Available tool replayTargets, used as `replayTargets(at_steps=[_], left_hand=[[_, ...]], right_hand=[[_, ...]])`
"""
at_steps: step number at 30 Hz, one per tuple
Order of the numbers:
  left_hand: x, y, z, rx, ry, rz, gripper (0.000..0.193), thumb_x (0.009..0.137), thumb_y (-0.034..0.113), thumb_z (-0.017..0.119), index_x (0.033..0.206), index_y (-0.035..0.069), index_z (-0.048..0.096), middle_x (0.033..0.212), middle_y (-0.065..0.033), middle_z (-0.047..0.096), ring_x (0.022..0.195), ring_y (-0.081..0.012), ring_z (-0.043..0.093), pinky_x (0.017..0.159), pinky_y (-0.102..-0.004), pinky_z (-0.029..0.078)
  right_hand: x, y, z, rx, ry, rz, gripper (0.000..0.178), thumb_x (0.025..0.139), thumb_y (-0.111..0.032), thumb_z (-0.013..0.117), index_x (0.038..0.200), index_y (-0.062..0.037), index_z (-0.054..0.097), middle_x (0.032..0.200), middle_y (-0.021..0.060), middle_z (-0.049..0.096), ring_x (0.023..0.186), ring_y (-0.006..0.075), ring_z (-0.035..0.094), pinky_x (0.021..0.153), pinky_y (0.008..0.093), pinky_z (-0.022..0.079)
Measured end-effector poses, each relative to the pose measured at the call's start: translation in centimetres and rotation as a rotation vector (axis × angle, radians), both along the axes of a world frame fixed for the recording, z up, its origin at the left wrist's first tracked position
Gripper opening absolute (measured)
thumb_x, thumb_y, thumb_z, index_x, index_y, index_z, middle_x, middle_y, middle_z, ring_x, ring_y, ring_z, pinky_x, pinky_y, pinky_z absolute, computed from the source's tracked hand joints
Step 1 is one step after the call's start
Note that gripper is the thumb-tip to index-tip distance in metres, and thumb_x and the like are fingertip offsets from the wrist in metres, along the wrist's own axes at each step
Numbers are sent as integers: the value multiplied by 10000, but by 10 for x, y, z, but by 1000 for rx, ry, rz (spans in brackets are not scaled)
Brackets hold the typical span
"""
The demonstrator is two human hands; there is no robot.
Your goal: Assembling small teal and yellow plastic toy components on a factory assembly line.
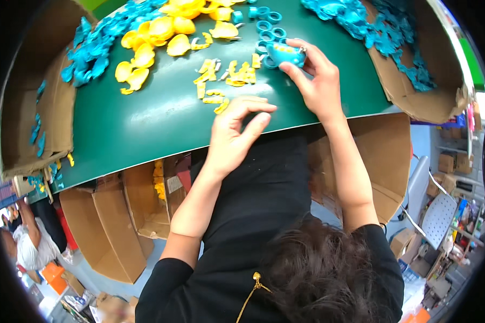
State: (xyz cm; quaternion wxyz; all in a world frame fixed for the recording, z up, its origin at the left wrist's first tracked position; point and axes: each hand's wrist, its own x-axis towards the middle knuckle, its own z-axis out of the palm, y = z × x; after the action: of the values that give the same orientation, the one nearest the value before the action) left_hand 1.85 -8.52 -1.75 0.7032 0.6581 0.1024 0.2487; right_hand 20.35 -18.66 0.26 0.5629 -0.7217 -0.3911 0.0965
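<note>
My right hand [319,81] grips a blue curved plastic shell [285,55] with a yellow toothed strip [282,48] along its inside. The shell is held just above the table, beside several blue rings [265,36]. My left hand [236,129] hovers by the table's front edge, its fingers bent and apart from the thumb, with nothing visible between them. Nearest to it lie small yellow toothed strips [214,100]. More yellow pieces [241,74], some with metallic-looking parts, are clustered farther back.
On the green table [161,116], yellow shells [161,31] and a heap of blue pieces [94,54] lie at the back left. Cardboard boxes stand at the left [54,118] and right [415,97] ends, with more boxes [110,231] below. Another person [35,242] is at far left.
</note>
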Motion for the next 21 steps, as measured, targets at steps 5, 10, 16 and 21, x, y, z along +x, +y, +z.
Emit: replayTargets(at_steps=[5,10,16,21], left_hand=[[-15,9,27,59,60,-185,133,916,20,643,1033,4,705,1043,-76,671,1018,-165,612,938,-297,462],[-47,90,58,281,217,250,136,895,138,682,987,50,730,955,-49,685,926,-145,627,860,-291,489],[-82,266,27,1386,470,697,310,892,218,672,1174,97,634,1139,-94,646,1088,-328,536,971,-423,442],[-55,307,21,1417,850,734,568,863,514,684,1088,-2,610,1039,-173,693,1009,-366,592,876,-459,496]], right_hand=[[-5,-2,-7,-55,-217,-118,411,890,-38,722,1280,-3,600,1165,80,657,978,120,656,786,267,566],[-8,-27,-15,-100,-389,-113,325,951,-111,633,1249,-24,538,1200,92,587,965,164,594,849,303,503],[-4,-155,11,13,11,-293,172,905,10,540,1072,0,578,1063,82,631,975,171,593,897,300,474],[3,-198,25,-372,-380,-716,123,839,71,571,918,8,642,992,89,666,938,191,629,889,314,491]])
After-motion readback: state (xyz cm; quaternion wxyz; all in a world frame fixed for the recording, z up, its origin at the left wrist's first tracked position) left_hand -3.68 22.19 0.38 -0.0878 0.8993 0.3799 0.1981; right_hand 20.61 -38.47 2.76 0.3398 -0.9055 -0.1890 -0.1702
